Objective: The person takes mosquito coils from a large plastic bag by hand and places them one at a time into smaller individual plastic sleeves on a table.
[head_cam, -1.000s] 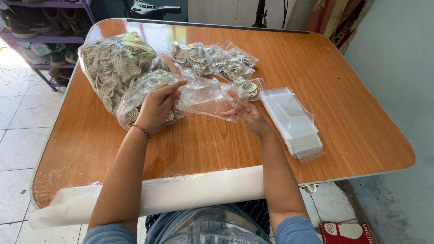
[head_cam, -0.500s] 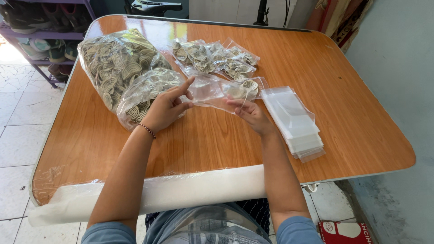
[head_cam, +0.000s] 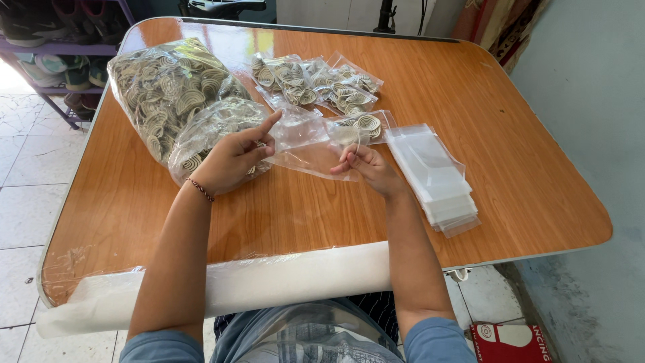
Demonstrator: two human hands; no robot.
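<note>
A small clear plastic bag (head_cam: pixel 306 138) is stretched between both hands above the wooden table (head_cam: pixel 510 141). My left hand (head_cam: pixel 232 158) pinches its left edge, index finger pointing up. My right hand (head_cam: pixel 366 167) pinches its right lower edge. Just left of my left hand lies a large clear sack (head_cam: pixel 175 94) full of pale green coiled pieces, its open mouth under my fingers. Several small filled bags (head_cam: pixel 316 84) lie behind the hands. A stack of empty clear bags (head_cam: pixel 433 178) lies right of my right hand.
A white roll (head_cam: pixel 269 286) lies along the near table edge, over my lap. A shoe rack (head_cam: pixel 54 40) stands at the far left on the tiled floor. A grey wall closes the right side. A red box (head_cam: pixel 504 339) sits on the floor.
Both hands shifted slightly toward me with the clear bag, which is now spread wider between them. The sack and the stacks have not moved.
</note>
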